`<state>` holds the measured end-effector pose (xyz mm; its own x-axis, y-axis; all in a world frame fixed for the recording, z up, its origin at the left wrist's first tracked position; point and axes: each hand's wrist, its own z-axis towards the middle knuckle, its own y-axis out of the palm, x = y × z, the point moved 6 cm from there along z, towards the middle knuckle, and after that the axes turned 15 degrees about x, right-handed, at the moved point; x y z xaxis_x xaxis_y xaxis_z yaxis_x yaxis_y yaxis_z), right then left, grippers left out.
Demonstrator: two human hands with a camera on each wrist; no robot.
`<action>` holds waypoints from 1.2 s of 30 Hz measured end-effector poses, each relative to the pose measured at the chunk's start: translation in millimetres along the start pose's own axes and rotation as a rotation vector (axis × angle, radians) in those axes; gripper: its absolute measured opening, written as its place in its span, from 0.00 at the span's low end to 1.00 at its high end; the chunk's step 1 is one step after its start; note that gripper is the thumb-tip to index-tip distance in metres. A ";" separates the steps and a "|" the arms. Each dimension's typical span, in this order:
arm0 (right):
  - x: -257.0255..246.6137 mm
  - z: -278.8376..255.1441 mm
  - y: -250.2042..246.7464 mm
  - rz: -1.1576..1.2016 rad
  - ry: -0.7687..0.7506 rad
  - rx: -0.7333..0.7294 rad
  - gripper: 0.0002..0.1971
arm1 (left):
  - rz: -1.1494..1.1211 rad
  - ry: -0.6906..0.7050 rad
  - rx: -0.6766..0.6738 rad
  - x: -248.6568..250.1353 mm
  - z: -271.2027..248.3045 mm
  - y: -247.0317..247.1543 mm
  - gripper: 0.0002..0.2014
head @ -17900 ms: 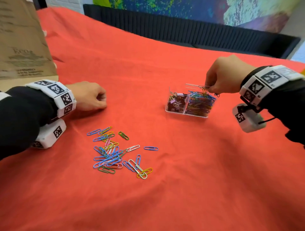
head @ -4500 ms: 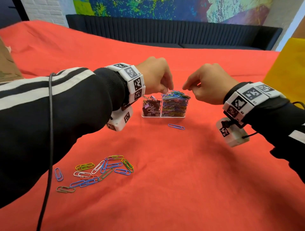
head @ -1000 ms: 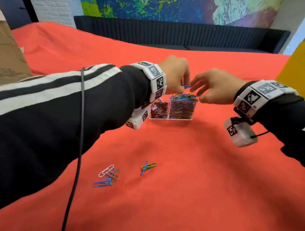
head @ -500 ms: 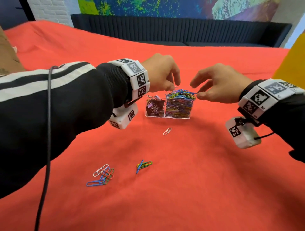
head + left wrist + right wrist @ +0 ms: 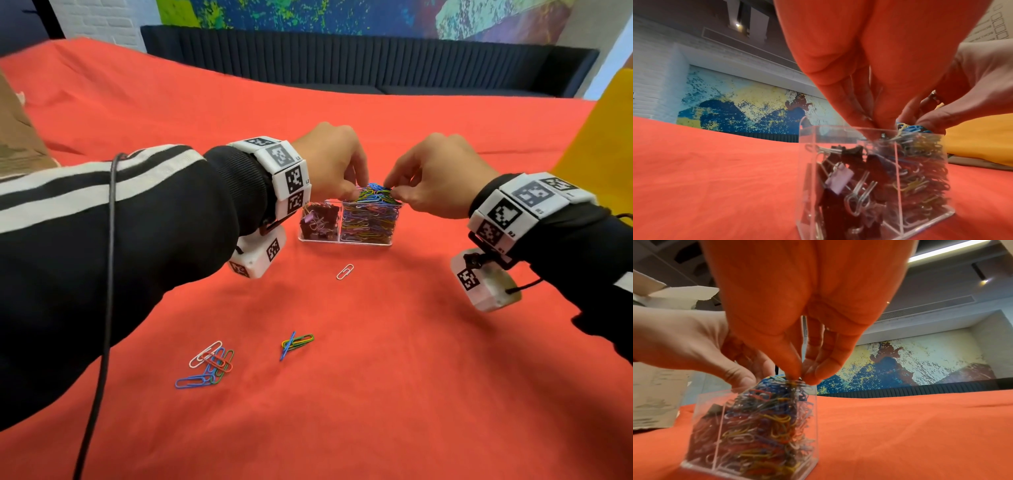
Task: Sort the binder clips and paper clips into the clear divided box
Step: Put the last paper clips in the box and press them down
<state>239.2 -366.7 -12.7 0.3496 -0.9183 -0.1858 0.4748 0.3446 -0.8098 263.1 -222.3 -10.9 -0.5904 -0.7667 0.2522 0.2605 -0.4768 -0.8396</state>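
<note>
The clear divided box stands mid-table on the red cloth. Its left compartment holds dark binder clips. The right one is heaped above the rim with coloured paper clips. My left hand and right hand meet over that heap, each with bunched fingertips pinching clips at its top. The left wrist view shows my left hand at the heap near the divider. In the right wrist view my right hand nips the top clips. Loose paper clips lie nearer me: a white one, a small bunch and a larger bunch.
A brown paper bag stands at the left edge and a yellow object at the right. A dark sofa runs behind the table. A black cable hangs across my left sleeve.
Both hands have dropped and drawn together, from spread fingers above the box to pinching the top of the heap. The white clip that fell in front of the box stays there.
</note>
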 end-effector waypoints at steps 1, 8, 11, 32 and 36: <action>0.4 0.7 0.2 0.002 -0.001 0.011 0.09 | -0.005 -0.003 0.000 -1.1 0.4 -1.1 0.11; -0.2 1.6 -9.1 0.051 0.015 0.029 0.08 | 0.007 -0.017 0.021 -11.8 -0.1 -10.3 0.08; -1.8 -0.5 -6.8 0.039 0.009 -0.006 0.09 | 0.009 -0.019 0.020 -12.5 -1.3 -8.9 0.10; 7.5 -3.7 -8.5 0.034 0.111 -0.002 0.12 | 0.068 -0.011 -0.037 -12.4 -5.5 -0.6 0.09; 1.6 -6.1 -7.2 0.048 0.071 -0.034 0.14 | 0.051 -0.012 -0.007 -10.5 -4.9 -2.8 0.09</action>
<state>231.4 -371.9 -10.6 0.3126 -0.9128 -0.2628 0.4308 0.3828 -0.8173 264.8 -210.8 -13.5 -0.5672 -0.7952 0.2143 0.2851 -0.4337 -0.8548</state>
